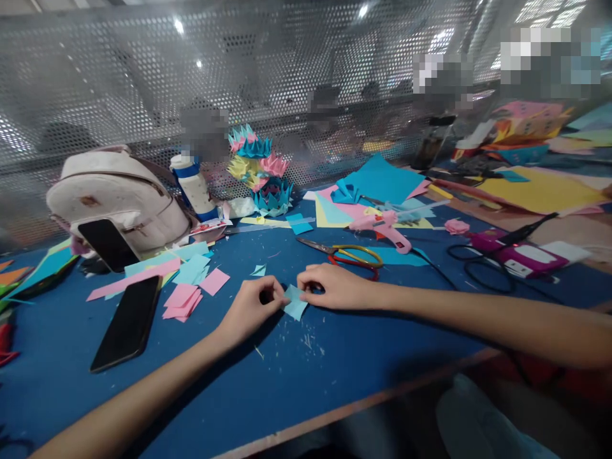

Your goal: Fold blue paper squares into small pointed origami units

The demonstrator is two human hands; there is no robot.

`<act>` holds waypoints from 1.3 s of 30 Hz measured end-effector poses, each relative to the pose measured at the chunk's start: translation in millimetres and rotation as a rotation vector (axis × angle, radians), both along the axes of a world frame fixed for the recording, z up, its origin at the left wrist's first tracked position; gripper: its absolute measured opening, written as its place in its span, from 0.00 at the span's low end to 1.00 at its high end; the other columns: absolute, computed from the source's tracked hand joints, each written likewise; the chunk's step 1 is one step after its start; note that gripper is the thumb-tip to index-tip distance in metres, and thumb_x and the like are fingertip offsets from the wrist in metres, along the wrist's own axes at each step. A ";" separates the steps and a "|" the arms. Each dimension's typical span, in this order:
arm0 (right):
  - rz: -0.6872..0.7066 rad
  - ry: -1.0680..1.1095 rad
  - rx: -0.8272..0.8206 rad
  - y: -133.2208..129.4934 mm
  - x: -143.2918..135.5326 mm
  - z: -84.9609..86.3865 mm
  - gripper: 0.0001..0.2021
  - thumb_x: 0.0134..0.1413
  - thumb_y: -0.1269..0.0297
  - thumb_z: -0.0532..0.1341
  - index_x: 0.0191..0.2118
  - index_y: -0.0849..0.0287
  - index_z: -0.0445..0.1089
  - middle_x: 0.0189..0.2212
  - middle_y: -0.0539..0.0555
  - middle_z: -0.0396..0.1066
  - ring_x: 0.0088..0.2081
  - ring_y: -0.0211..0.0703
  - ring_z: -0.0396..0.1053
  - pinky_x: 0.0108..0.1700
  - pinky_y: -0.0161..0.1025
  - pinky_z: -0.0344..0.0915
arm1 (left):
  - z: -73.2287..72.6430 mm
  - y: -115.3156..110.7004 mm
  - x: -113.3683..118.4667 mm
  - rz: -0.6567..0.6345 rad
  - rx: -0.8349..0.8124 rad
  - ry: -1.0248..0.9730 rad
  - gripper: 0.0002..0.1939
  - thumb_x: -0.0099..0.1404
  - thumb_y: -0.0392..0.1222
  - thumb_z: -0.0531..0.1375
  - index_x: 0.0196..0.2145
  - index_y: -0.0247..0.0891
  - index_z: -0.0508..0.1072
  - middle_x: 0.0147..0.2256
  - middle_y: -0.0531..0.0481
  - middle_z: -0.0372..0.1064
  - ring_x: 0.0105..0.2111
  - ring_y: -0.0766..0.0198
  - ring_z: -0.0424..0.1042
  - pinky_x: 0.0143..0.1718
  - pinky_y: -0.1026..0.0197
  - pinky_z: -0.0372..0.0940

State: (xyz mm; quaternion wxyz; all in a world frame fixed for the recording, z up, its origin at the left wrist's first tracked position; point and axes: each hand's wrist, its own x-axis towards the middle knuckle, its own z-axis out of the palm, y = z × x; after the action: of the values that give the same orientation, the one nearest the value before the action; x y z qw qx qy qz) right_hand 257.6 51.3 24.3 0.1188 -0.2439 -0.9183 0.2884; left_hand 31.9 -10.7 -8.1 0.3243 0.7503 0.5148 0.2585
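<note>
A small light-blue paper square (295, 303) is held just above the blue table, with one edge in each hand. My left hand (253, 305) pinches its left corner between thumb and forefinger. On the opposite side, my right hand (337, 287) pinches the right corner. A little folded light-blue paper piece (259, 271) lies just beyond my left hand. Past my right hand rest scissors (342, 252) with yellow and red handles. To the left are a stack of pink paper squares (182, 302) and several light-blue squares (192, 268).
A black phone (127, 325) lies at left; another phone (109, 244) leans on a white backpack (119, 194). Behind stand a bottle (194, 188) and a folded-paper tower (261, 169). A pink glue gun (382, 228), its cord and coloured sheets (387, 178) spread to the right.
</note>
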 end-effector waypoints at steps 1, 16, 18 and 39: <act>0.003 0.009 0.023 0.7 0.6 -1.9 0.07 0.58 0.66 0.60 0.30 0.60 0.67 0.30 0.51 0.68 0.34 0.39 0.64 0.35 0.35 0.56 | 0.2 -1.0 0.8 0.002 0.020 0.015 0.12 0.72 0.46 0.60 0.45 0.33 0.73 0.41 0.47 0.72 0.37 0.62 0.74 0.40 0.56 0.72; 0.346 0.231 0.453 17.6 16.1 -23.2 0.13 0.70 0.69 0.52 0.50 0.59 0.73 0.45 0.55 0.75 0.43 0.42 0.67 0.43 0.40 0.62 | 9.7 -4.7 -6.4 -0.151 0.420 0.143 0.12 0.74 0.33 0.56 0.43 0.45 0.78 0.41 0.53 0.76 0.42 0.63 0.72 0.48 0.54 0.54; 0.394 0.221 0.515 18.2 16.8 -23.7 0.15 0.71 0.68 0.50 0.51 0.59 0.73 0.48 0.54 0.76 0.46 0.42 0.67 0.43 0.40 0.61 | 8.4 -4.0 -9.8 -0.228 0.487 0.154 0.14 0.76 0.34 0.53 0.47 0.47 0.77 0.43 0.52 0.76 0.42 0.64 0.72 0.49 0.54 0.54; 0.427 0.128 0.676 23.8 21.3 -4.7 0.13 0.68 0.64 0.57 0.32 0.60 0.74 0.38 0.53 0.76 0.40 0.42 0.63 0.40 0.40 0.58 | 35.8 -27.7 -12.3 -0.238 0.519 0.561 0.13 0.68 0.30 0.54 0.44 0.37 0.76 0.43 0.44 0.71 0.41 0.51 0.66 0.45 0.49 0.55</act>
State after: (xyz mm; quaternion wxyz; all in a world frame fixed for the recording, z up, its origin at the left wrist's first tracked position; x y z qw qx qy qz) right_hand 278.9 75.0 19.6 0.1868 0.0238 -0.9821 0.0031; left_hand 19.6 -38.4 27.7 -0.0017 0.9032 0.4105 0.1256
